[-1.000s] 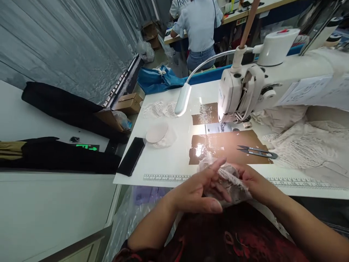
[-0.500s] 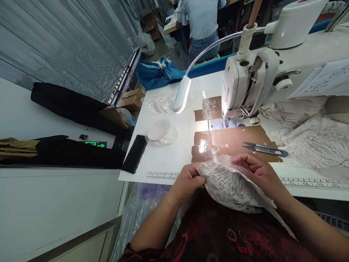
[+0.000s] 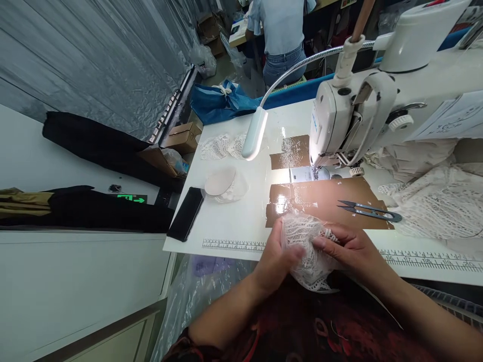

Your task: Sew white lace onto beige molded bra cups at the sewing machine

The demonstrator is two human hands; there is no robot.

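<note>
Grey curtain [image 3: 101, 65] hangs beyond white table [image 3: 219, 221] and lace [image 3: 311, 264]

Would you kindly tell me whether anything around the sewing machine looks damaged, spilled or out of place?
Nothing looks spilled, and the held lace shows no obvious tear. The oddest thing is the brown patch on the tabletop before the sewing machine: its uneven edges and patchy shine look somewhat makeshift.

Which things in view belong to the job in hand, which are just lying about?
Likely the job:
lace, held by left hand and right hand
sewing machine
thread snips

Probably just lying about:
black phone
blue cloth bundle
cardboard box
</note>
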